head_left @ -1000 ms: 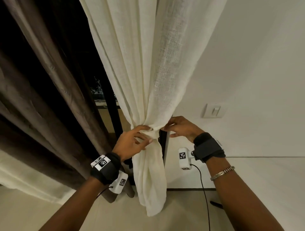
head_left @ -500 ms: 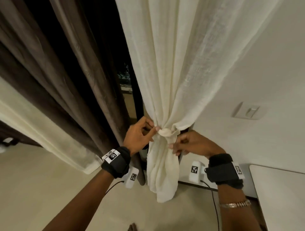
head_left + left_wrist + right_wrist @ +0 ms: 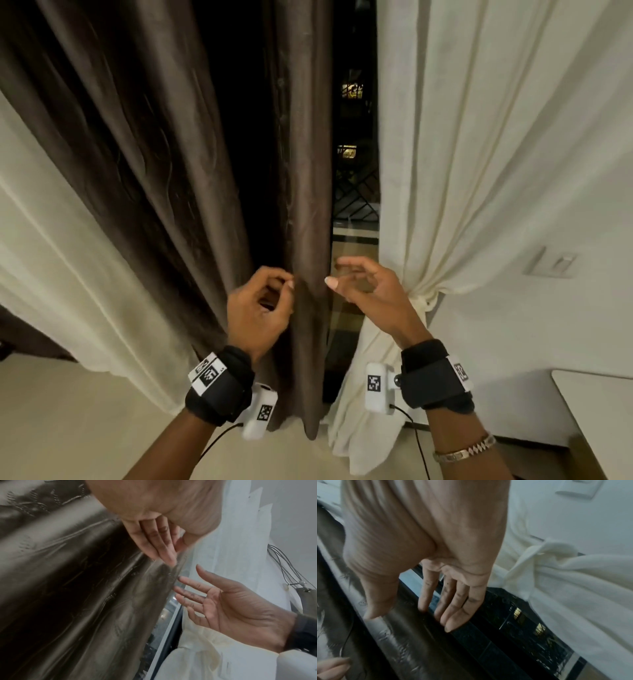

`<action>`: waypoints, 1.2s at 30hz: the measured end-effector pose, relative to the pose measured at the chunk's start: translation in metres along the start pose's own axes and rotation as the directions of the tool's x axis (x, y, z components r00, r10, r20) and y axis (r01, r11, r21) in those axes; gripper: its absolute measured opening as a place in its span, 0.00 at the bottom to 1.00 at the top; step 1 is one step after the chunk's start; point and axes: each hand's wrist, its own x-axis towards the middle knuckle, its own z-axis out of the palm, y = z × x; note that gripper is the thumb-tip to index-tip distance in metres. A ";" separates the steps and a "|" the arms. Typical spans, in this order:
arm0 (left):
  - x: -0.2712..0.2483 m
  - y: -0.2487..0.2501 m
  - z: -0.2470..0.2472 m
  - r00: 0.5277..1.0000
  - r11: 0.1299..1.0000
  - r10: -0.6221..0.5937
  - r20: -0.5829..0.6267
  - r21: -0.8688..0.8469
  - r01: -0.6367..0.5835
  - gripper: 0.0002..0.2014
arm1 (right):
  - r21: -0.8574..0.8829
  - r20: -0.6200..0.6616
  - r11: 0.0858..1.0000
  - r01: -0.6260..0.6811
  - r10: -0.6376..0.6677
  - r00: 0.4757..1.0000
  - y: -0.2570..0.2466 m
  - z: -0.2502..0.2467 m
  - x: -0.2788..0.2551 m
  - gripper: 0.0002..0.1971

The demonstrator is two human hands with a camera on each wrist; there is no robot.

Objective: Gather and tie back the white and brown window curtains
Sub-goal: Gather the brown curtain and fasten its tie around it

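With the white curtain (image 3: 445, 171) knotted at right, I bring my left hand (image 3: 258, 308) and right hand (image 3: 370, 291), both loosely open and empty, to the hanging brown curtain (image 3: 305, 205), probably soft, slippery, best bunched mid-height.

Two white curtains hang at the window: one (image 3: 479, 154) on the right, gathered by a single knot (image 3: 423, 301), and one (image 3: 54, 246) on the left, hanging loose. Between them is one brown curtain (image 3: 154, 154), falling in several folds. Two hands are raised, the left hand (image 3: 258, 313) and the right hand (image 3: 371, 291), each with one black wrist strap. One wall switch (image 3: 551, 265) is on the right wall. One bracelet (image 3: 464, 452) circles the right forearm.
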 end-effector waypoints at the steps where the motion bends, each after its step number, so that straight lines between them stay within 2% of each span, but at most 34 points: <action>1: 0.007 -0.007 -0.015 0.996 1.000 0.007 -0.092 0.029 -0.004 0.03 | -0.023 -0.055 1.000 0.017 -0.018 0.998 -0.008 0.011 0.004 0.31; 4: 0.032 -0.019 -0.042 0.945 0.992 -0.013 -0.328 0.113 0.053 0.17 | 0.022 -0.146 0.996 0.087 -0.083 0.986 -0.034 0.034 0.016 0.50; 6: 0.051 -0.022 -0.052 0.924 0.984 -0.035 -0.382 0.148 0.098 0.31 | -0.043 -0.174 0.994 0.099 -0.105 0.979 -0.048 0.051 0.029 0.60; 7: 0.059 -0.024 -0.053 0.928 0.978 -0.044 -0.369 0.174 0.116 0.35 | -0.084 -0.164 0.993 0.084 -0.097 0.982 -0.051 0.056 0.035 0.61; 9: 0.076 -0.029 -0.056 0.955 0.963 -0.101 -0.278 0.215 0.164 0.33 | -0.116 -0.144 0.993 -0.002 -0.015 0.989 -0.059 0.069 0.044 0.57; 11: 0.085 -0.031 -0.058 0.977 0.962 -0.138 -0.164 0.211 0.172 0.22 | -0.062 -0.173 0.995 -0.080 0.068 0.983 -0.062 0.074 0.046 0.44; 12: 0.087 -0.032 -0.061 0.983 0.969 -0.122 -0.134 0.198 0.147 0.18 | -0.037 -0.210 0.994 -0.103 0.093 0.973 -0.067 0.076 0.044 0.37; 14: 0.082 -0.029 -0.063 0.989 0.979 -0.050 -0.136 0.190 0.076 0.18 | -0.017 -0.323 0.992 -0.123 0.111 0.940 -0.074 0.076 0.038 0.30; 15: 0.079 -0.027 -0.063 0.989 0.981 -0.016 -0.147 0.187 0.044 0.21 | -0.006 -0.359 0.993 -0.115 0.106 0.927 -0.076 0.076 0.036 0.29; 17: 0.074 -0.028 -0.060 0.993 0.981 0.022 -0.116 0.192 0.001 0.25 | -0.001 -0.325 0.992 -0.130 0.122 0.938 -0.080 0.083 0.034 0.28; 19: 0.074 -0.028 -0.052 0.999 0.978 0.047 0.019 0.200 -0.050 0.23 | 0.004 -0.222 0.992 -0.126 0.124 0.967 -0.080 0.095 0.036 0.25; 20: 0.075 -0.028 -0.047 0.993 0.976 0.065 0.098 0.202 -0.084 0.24 | 0.026 -0.189 0.995 -0.098 0.101 0.977 -0.078 0.101 0.038 0.27; 23: 0.081 -0.021 -0.040 0.962 0.963 0.111 0.249 0.211 -0.166 0.29 | 0.112 -0.142 0.993 0.044 -0.027 0.990 -0.076 0.113 0.052 0.29; 26: 0.086 -0.018 -0.040 0.932 0.955 0.124 0.340 0.215 -0.206 0.22 | 0.033 -0.109 0.992 0.122 -0.117 0.987 -0.088 0.121 0.066 0.36; 28: 0.088 -0.016 -0.047 0.921 0.941 0.189 0.339 0.204 -0.269 0.19 | -0.033 -0.131 0.995 0.099 -0.103 0.986 -0.092 0.122 0.077 0.34; 30: 0.091 -0.014 -0.062 0.927 0.897 0.323 0.189 0.252 -0.364 0.15 | 0.025 -0.168 0.999 0.035 -0.030 0.985 -0.096 0.117 0.084 0.22; 31: 0.093 -0.014 -0.071 0.934 0.883 0.354 0.046 0.311 -0.350 0.13 | 0.083 -0.171 0.997 -0.001 0.016 0.985 -0.097 0.115 0.087 0.18; 32: 0.097 -0.019 -0.079 0.932 0.887 0.340 -0.122 0.371 -0.275 0.12 | 0.126 -0.169 0.991 -0.035 0.056 0.984 -0.099 0.111 0.088 0.17; 33: 0.102 -0.025 -0.086 0.913 0.906 0.282 -0.294 0.396 -0.152 0.15 | 0.167 -0.161 0.985 -0.045 0.072 0.984 -0.100 0.109 0.089 0.20; 34: 0.109 -0.030 -0.094 0.875 0.933 0.188 -0.445 0.360 -0.017 0.22 | 0.196 -0.158 0.979 -0.050 0.082 0.984 -0.103 0.110 0.089 0.25; 35: 0.118 -0.038 -0.101 0.836 0.956 0.083 -0.542 0.279 0.085 0.32 | 0.208 -0.165 0.976 -0.063 0.099 0.981 -0.101 0.110 0.091 0.28; 36: 0.125 -0.044 -0.108 0.813 0.969 0.006 -0.582 0.205 0.140 0.40 | 0.211 -0.167 0.975 -0.073 0.110 0.980 -0.102 0.111 0.091 0.29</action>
